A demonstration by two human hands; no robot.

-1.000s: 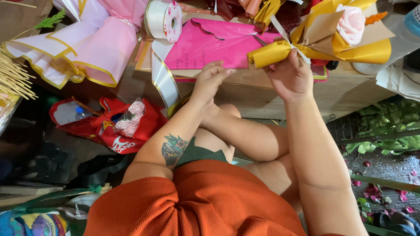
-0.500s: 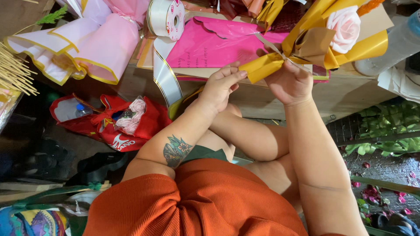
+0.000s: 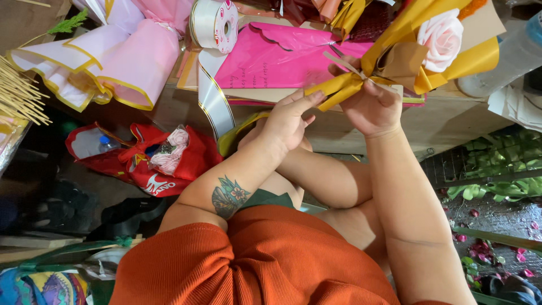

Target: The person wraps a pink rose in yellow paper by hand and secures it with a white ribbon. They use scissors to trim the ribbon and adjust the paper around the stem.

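Note:
A small bouquet (image 3: 429, 51) wrapped in yellow paper holds a pale pink rose (image 3: 442, 34). My right hand (image 3: 372, 107) grips its narrow yellow stem end, where a thin ribbon is tied. My left hand (image 3: 288, 118) touches the tip of that stem with its fingertips, fingers spread. Both hands are over my lap, in front of a low table edge.
A pink paper sheet (image 3: 276, 56) lies on the table (image 3: 451, 121), with a white ribbon spool (image 3: 214, 22) and its loose tail hanging down. A pink-and-white wrapped bundle (image 3: 113, 62) lies left, bamboo sticks (image 3: 20, 96) at far left. A red bag (image 3: 152, 158) sits on the floor; green leaves (image 3: 497, 169) at right.
The bouquet has tilted up and to the right in my right hand. My left hand has followed the stem end and now touches its tip.

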